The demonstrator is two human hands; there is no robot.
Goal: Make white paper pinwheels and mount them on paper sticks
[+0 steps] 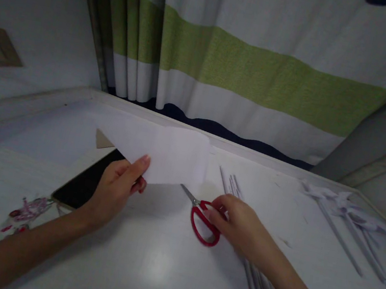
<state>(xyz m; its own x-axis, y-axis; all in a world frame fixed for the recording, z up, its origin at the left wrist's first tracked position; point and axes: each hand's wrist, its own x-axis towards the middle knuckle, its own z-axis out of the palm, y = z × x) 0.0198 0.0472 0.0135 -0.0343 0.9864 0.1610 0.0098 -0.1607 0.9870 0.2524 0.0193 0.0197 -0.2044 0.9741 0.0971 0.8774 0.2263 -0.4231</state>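
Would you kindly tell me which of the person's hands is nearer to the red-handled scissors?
Right. The right hand touches the scissors at their red handles; the left hand is off to their left, holding a white paper sheet.

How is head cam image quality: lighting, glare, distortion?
Head view: dim overall; soft glare patch on the table; edges bend, corners vignetted; paper in the left hand washed out; right hand at the red scissors fairly sharp.

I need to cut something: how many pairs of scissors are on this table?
1. The red-handled metal scissors lie on the white table, touched by the right hand; the white paper sheet in the left hand may hide others.
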